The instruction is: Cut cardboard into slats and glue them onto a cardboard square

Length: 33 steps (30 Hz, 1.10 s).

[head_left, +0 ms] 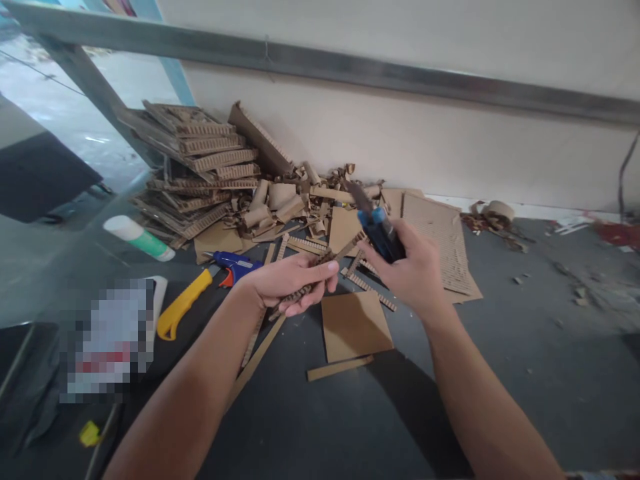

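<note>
Your largest neighbour is the stack of corrugated cardboard panels (215, 160) at the back left, with a heap of curled scraps (287, 203) spilling right from it. Behind your right hand (415, 267) lies a ribbed cardboard sheet (437, 240), partly hidden by that hand. Nearer you is a flat cardboard square (356, 327), and to the left a pixelated object (107, 333). A yellow cutter (185, 305) lies beside your left forearm, near the blue glue gun (237, 265), with a white-and-green tube (139, 237) farther left. Loose corrugated strips (370, 289) lie close behind and beneath your hands, a plain strip (340, 369) lies just in front of the square, and a yellow scrap (90, 434) sits at lower left. Your right fingers are wrapped around a blue-handled tool (383, 233), its dark end pointing up and away. Your left hand (295, 280) pinches a dark corrugated strip (299, 293) between thumb and curled fingers, above the table and left of the tool; you cannot tell whether your right thumb touches cardboard. A pale wall (350, 127) rises behind the dark table (500, 387), crossed by a grey rail (350, 65), with a thin cable (623, 167) hanging at far right.
</note>
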Each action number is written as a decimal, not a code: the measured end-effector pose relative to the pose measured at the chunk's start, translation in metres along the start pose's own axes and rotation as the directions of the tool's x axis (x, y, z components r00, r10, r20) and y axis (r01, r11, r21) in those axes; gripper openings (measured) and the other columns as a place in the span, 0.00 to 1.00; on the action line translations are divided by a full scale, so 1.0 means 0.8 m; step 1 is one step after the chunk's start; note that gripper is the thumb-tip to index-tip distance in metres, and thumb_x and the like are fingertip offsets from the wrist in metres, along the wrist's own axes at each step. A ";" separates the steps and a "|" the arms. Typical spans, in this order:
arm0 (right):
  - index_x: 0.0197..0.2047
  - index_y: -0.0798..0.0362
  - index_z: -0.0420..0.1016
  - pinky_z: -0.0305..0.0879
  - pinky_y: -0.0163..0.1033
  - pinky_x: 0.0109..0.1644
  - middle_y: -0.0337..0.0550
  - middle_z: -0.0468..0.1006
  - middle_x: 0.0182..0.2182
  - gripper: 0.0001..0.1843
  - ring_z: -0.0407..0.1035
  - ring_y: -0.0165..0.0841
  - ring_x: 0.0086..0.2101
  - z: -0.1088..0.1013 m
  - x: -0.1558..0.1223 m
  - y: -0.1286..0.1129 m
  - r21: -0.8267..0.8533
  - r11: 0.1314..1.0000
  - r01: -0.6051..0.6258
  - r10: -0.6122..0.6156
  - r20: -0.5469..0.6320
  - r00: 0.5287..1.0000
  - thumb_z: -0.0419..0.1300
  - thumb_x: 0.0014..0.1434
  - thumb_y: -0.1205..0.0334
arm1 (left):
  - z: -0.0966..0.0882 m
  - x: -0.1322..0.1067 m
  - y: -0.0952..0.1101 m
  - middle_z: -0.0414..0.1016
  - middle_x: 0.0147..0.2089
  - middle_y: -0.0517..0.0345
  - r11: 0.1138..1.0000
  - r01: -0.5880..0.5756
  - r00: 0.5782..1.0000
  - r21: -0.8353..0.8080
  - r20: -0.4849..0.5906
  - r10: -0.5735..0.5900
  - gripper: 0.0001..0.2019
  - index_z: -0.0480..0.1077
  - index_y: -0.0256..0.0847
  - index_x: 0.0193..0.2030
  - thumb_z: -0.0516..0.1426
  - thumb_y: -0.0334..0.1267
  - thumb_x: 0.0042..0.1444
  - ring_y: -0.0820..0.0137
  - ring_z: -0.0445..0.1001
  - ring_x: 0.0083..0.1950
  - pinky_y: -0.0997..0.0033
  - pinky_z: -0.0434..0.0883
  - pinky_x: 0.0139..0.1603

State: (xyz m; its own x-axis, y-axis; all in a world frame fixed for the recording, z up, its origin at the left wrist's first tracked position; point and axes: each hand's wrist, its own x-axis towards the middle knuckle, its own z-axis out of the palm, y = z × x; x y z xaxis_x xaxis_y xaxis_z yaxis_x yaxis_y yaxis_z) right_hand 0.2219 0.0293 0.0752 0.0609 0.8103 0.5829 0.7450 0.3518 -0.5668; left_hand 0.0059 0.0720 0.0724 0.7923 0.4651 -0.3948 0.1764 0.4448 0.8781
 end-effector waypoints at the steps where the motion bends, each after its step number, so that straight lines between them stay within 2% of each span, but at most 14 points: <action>1: 0.44 0.49 0.74 0.64 0.36 0.31 0.40 0.77 0.29 0.10 0.71 0.32 0.26 -0.007 0.003 0.004 -0.071 0.995 0.074 -0.069 0.071 0.995 0.63 0.60 0.56 | 0.000 -0.002 0.002 0.64 0.15 0.64 0.999 0.030 0.999 0.029 0.030 -0.031 0.20 0.69 0.38 0.32 0.56 0.55 0.63 0.79 0.58 0.09 0.83 0.55 0.07; 3: 0.44 0.49 0.74 0.60 0.35 0.28 0.39 0.77 0.27 0.09 0.69 0.32 0.25 -0.020 0.007 0.009 -0.133 0.974 0.184 -0.147 0.249 0.957 0.62 0.61 0.58 | 0.000 -0.007 0.005 0.65 0.15 0.63 0.994 0.072 0.995 0.079 0.069 -0.077 0.20 0.72 0.37 0.33 0.56 0.54 0.63 0.79 0.58 0.09 0.83 0.55 0.08; 6: 0.46 0.50 0.74 0.58 0.35 0.26 0.39 0.78 0.26 0.10 0.68 0.32 0.23 -0.032 0.012 0.015 -0.157 0.969 0.189 -0.112 0.401 0.909 0.62 0.61 0.58 | -0.001 -0.013 0.008 0.65 0.15 0.62 0.989 0.086 0.993 0.119 0.075 -0.095 0.21 0.73 0.37 0.33 0.55 0.55 0.63 0.79 0.58 0.09 0.83 0.54 0.07; 8: 0.47 0.50 0.75 0.58 0.36 0.25 0.39 0.78 0.27 0.13 0.69 0.32 0.22 -0.037 0.014 0.016 -0.155 0.982 0.106 -0.038 0.390 0.920 0.64 0.60 0.57 | -0.004 -0.014 0.009 0.65 0.15 0.62 0.991 0.055 0.998 0.121 0.023 -0.058 0.22 0.72 0.37 0.33 0.55 0.57 0.62 0.79 0.57 0.09 0.82 0.54 0.07; 10: 0.43 0.50 0.75 0.60 0.36 0.25 0.39 0.79 0.27 0.12 0.70 0.33 0.23 -0.040 0.017 0.016 -0.126 0.991 -0.047 0.087 0.326 0.941 0.67 0.56 0.56 | -0.008 -0.012 0.009 0.65 0.16 0.61 0.996 -0.035 0.992 0.083 -0.118 0.044 0.24 0.71 0.38 0.32 0.55 0.59 0.61 0.78 0.59 0.10 0.82 0.55 0.07; 12: 0.38 0.50 0.74 0.63 0.36 0.25 0.39 0.78 0.27 0.13 0.70 0.32 0.22 -0.040 0.019 0.013 0.018 0.963 -0.271 0.257 0.251 0.933 0.70 0.53 0.54 | -0.010 -0.007 0.007 0.67 0.19 0.60 0.984 -0.173 0.939 0.034 -0.296 0.176 0.24 0.70 0.38 0.32 0.55 0.61 0.60 0.77 0.64 0.13 0.81 0.58 0.09; 13: 0.37 0.50 0.73 0.64 0.36 0.24 0.37 0.77 0.26 0.15 0.69 0.31 0.21 -0.038 0.018 0.010 0.142 0.914 -0.380 0.341 0.239 0.909 0.71 0.52 0.53 | -0.010 -0.002 0.006 0.68 0.21 0.59 0.969 -0.245 0.899 0.019 -0.371 0.234 0.25 0.69 0.38 0.32 0.55 0.61 0.60 0.76 0.66 0.15 0.81 0.60 0.11; 15: 0.37 0.50 0.71 0.65 0.35 0.23 0.34 0.74 0.23 0.18 0.66 0.28 0.19 -0.029 0.016 0.002 0.407 0.742 -0.532 0.444 0.295 0.846 0.72 0.50 0.52 | -0.006 0.008 0.002 0.70 0.24 0.57 0.938 -0.347 0.837 0.022 -0.444 0.320 0.24 0.70 0.37 0.32 0.56 0.61 0.59 0.75 0.70 0.19 0.81 0.62 0.14; 18: 0.37 0.51 0.70 0.64 0.32 0.21 0.31 0.70 0.19 0.21 0.64 0.26 0.18 -0.005 0.006 -0.013 0.599 0.460 -0.655 0.446 0.482 0.754 0.75 0.47 0.52 | 0.008 0.023 -0.005 0.70 0.27 0.58 0.889 -0.457 0.792 -0.018 -0.462 0.398 0.25 0.71 0.36 0.34 0.60 0.61 0.55 0.79 0.66 0.21 0.84 0.58 0.15; 20: 0.36 0.52 0.71 0.64 0.31 0.21 0.31 0.70 0.18 0.22 0.64 0.25 0.19 0.012 -0.003 -0.024 0.621 0.302 -0.723 0.445 0.579 0.683 0.76 0.45 0.53 | 0.019 0.031 -0.009 0.67 0.25 0.61 0.882 -0.464 0.815 -0.086 -0.432 0.387 0.25 0.71 0.36 0.35 0.61 0.61 0.53 0.79 0.65 0.22 0.84 0.57 0.16; 22: 0.36 0.52 0.71 0.64 0.30 0.22 0.30 0.70 0.18 0.23 0.64 0.24 0.19 0.027 -0.010 -0.032 0.630 0.203 -0.749 0.464 0.612 0.640 0.77 0.43 0.55 | 0.027 0.037 -0.013 0.66 0.23 0.62 0.894 -0.426 0.857 -0.142 -0.380 0.348 0.26 0.71 0.38 0.35 0.60 0.64 0.53 0.76 0.67 0.22 0.83 0.57 0.16; 25: 0.36 0.52 0.71 0.65 0.31 0.22 0.30 0.70 0.18 0.24 0.65 0.25 0.19 0.039 -0.016 -0.040 0.638 0.169 -0.751 0.512 0.594 0.620 0.77 0.41 0.55 | 0.034 0.041 -0.016 0.66 0.20 0.63 0.896 -0.407 0.871 -0.179 -0.370 0.322 0.28 0.70 0.40 0.36 0.56 0.67 0.54 0.73 0.70 0.20 0.79 0.62 0.17; 29: 0.33 0.51 0.68 0.65 0.32 0.21 0.29 0.69 0.18 0.26 0.65 0.26 0.18 0.047 -0.019 -0.042 0.608 0.202 -0.768 0.565 0.568 0.598 0.78 0.37 0.55 | 0.039 0.041 -0.015 0.65 0.20 0.65 0.893 -0.426 0.857 -0.145 -0.382 0.346 0.24 0.68 0.40 0.31 0.61 0.63 0.53 0.74 0.69 0.19 0.75 0.70 0.21; 33: 0.34 0.50 0.68 0.66 0.33 0.22 0.30 0.71 0.20 0.25 0.66 0.26 0.19 0.052 -0.021 -0.037 0.598 0.286 -0.749 0.563 0.528 0.636 0.77 0.39 0.54 | 0.038 0.043 -0.014 0.66 0.20 0.63 0.883 -0.440 0.827 -0.162 -0.458 0.327 0.25 0.63 0.40 0.25 0.61 0.60 0.54 0.73 0.69 0.18 0.73 0.71 0.21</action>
State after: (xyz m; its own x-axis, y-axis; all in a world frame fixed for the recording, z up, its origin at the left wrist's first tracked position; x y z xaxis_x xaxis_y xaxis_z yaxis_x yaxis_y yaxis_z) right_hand 0.1713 0.0248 0.0582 0.1076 0.9607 -0.2557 -0.2299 -0.2262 -0.9466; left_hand 0.0489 0.0601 0.0575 0.4455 0.8804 -0.1626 -0.2872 0.3126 0.9054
